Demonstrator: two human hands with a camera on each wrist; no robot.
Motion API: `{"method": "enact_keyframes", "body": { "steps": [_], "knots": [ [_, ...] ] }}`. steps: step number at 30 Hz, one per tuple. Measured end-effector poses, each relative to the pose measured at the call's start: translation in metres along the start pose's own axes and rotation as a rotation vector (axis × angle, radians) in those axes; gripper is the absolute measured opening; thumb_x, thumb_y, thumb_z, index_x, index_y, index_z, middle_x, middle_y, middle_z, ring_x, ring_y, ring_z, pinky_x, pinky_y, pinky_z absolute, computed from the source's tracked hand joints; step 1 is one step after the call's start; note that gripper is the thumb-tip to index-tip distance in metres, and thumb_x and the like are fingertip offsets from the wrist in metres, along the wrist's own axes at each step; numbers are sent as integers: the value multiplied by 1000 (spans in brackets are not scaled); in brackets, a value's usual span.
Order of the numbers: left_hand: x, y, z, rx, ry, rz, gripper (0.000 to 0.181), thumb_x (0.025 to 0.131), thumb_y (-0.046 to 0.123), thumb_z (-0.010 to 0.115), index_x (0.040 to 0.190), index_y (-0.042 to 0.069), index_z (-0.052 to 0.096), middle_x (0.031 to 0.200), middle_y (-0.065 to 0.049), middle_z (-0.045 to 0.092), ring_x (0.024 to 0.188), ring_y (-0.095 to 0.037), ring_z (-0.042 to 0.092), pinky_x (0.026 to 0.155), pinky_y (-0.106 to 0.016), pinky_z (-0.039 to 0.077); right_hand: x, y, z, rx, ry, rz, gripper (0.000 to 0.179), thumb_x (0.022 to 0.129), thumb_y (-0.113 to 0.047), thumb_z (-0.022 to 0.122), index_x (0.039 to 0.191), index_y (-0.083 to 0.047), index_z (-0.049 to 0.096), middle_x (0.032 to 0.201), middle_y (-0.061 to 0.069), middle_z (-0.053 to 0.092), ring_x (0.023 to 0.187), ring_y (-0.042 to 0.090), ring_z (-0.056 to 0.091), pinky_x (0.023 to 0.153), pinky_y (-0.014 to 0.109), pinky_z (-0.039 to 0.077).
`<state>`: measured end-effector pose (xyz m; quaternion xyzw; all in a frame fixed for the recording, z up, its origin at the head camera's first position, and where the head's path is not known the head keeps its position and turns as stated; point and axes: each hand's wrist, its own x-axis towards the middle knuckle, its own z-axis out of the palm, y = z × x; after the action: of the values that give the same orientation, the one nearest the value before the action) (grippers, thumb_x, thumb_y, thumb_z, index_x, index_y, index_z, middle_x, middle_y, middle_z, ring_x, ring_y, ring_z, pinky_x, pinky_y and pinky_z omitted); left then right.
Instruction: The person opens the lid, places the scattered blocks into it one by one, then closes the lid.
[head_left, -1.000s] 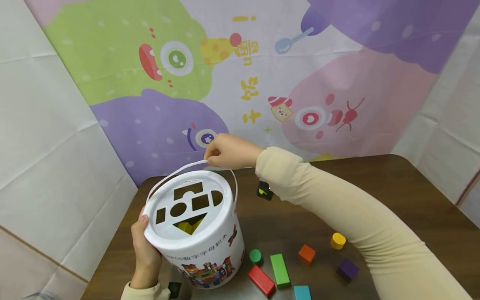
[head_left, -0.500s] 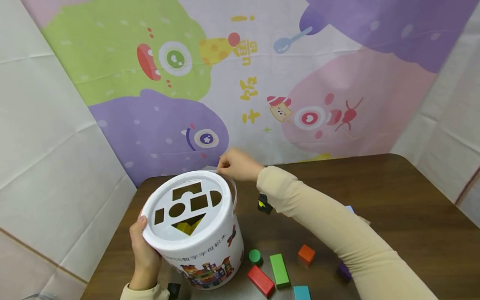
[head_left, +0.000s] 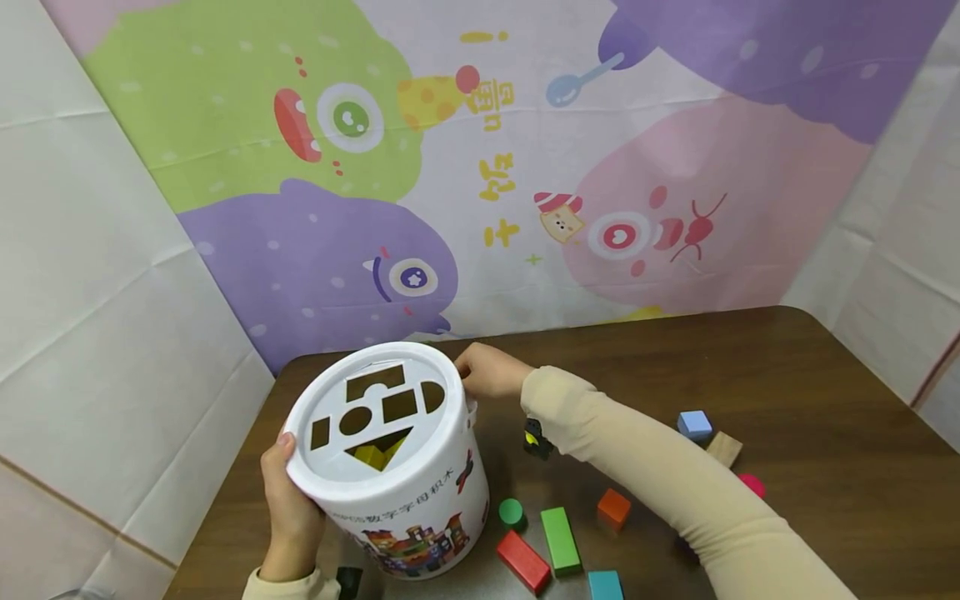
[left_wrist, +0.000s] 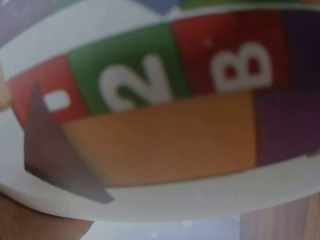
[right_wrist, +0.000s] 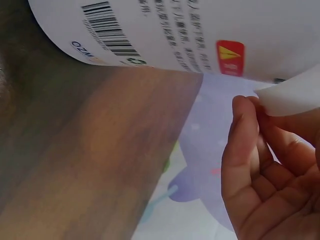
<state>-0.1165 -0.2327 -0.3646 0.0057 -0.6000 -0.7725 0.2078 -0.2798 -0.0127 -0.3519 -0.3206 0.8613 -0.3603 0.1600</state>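
A white toy-block bucket [head_left: 450, 492] stands on the left of the table, its lid [head_left: 324, 468] cut with shaped holes. Yellow blocks [head_left: 371, 456] show through the triangular hole. My left hand [head_left: 288, 504] holds the bucket's left side, thumb at the rim and other fingers mostly hidden. Printed letter blocks on the bucket wall [left_wrist: 165, 150] fill the left wrist view. At the bucket's far right side, my right hand [head_left: 491, 371] pinches the white handle [right_wrist: 295, 95] between thumb and fingertips, low beside the rim.
Right of the bucket lie a green cylinder [head_left: 512, 514], red [head_left: 523, 562], green [head_left: 560, 542] and teal [head_left: 604, 586] blocks, and an orange cube [head_left: 613, 509]. A light blue block [head_left: 694, 426], a wooden block [head_left: 724, 449] and a pink piece [head_left: 752, 484] lie beyond the right sleeve.
My right hand has moved down and to the right, lowering the handle from above the lid to the bucket's far right side. The left hand and bucket have barely moved.
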Motion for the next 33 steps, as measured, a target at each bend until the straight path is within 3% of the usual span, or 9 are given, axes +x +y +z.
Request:
{"method": "enact_keyframes", "body": {
  "steps": [12, 18, 25, 29, 33],
  "knots": [
    [1, 0, 0, 13, 6, 6, 52, 98, 40, 23, 136, 19, 50, 122, 6, 59, 109, -6, 55, 95, -21, 44, 0, 8, 9, 57, 24, -2, 14, 84, -1, 61, 82, -6, 74, 64, -2, 61, 55, 9, 52, 54, 22, 47],
    [0, 0, 1, 17, 10, 5, 51, 98, 40, 23, 136, 19, 51, 121, 6, 59, 109, -6, 55, 95, -21, 44, -1, 4, -4, 59, 71, -52, 15, 93, -11, 60, 89, -9, 74, 68, -2, 61, 58, 8, 52, 57, 21, 45],
    [0, 0, 1, 21, 19, 5, 51, 98, 41, 23, 135, 19, 51, 121, 6, 59, 108, -5, 55, 95, -20, 43, -14, -22, -30, 49, 177, -163, 21, 97, -18, 60, 112, -8, 72, 93, 4, 72, 76, 7, 58, 71, 20, 48],
    [0, 0, 1, 10, 20, 5, 50, 98, 40, 24, 134, 19, 52, 119, 6, 60, 106, -6, 56, 93, -20, 44, -28, -42, -42, 28, 222, -217, 22, 97, -18, 61, 113, -7, 71, 100, 8, 73, 82, 9, 63, 76, 22, 51],
    [0, 0, 1, 5, 18, 8, 50, 98, 40, 24, 133, 19, 52, 118, 6, 60, 105, -6, 56, 92, -21, 45, -44, -64, -51, 1, 260, -304, 20, 96, -19, 62, 111, -10, 72, 102, 4, 73, 84, 9, 63, 77, 22, 51]
  ]
}}
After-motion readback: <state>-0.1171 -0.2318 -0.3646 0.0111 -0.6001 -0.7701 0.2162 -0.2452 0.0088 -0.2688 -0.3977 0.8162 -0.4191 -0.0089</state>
